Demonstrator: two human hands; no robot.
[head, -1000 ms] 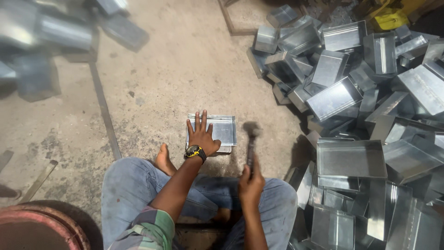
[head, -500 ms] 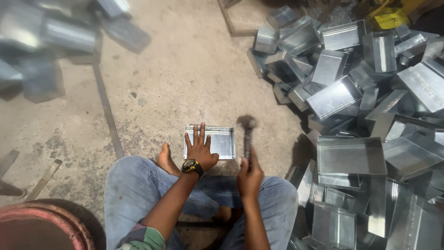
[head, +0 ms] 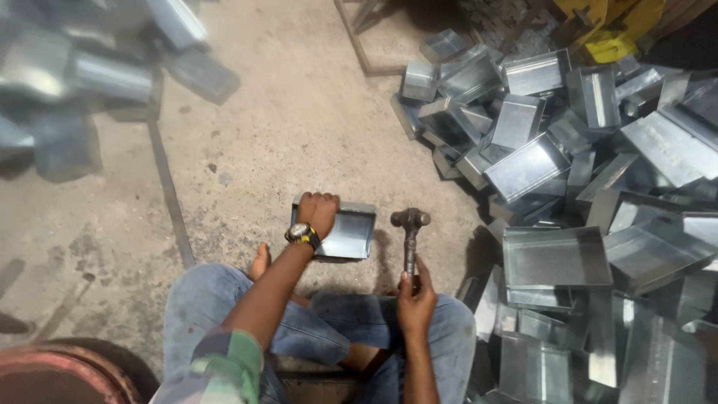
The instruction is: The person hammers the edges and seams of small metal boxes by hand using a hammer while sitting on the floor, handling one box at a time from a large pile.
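Metal boxes point(head: 82, 75) upper left blurred; box pile point(head: 598, 187) cut off right.

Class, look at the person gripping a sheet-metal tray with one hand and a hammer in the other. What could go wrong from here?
1. The left hand grips the sheet-metal tray at its far edge, close to the raised hammer in the right hand; a stray blow might hit fingers.
2. Bare hands on thin metal edges could get cut.
3. A bare foot lies beside the tray.

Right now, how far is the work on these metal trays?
Done: many formed trays lie heaped at the right. In hand: the left hand grips one tray on the floor, and the right hand holds a hammer upright. Left: cannot tell.
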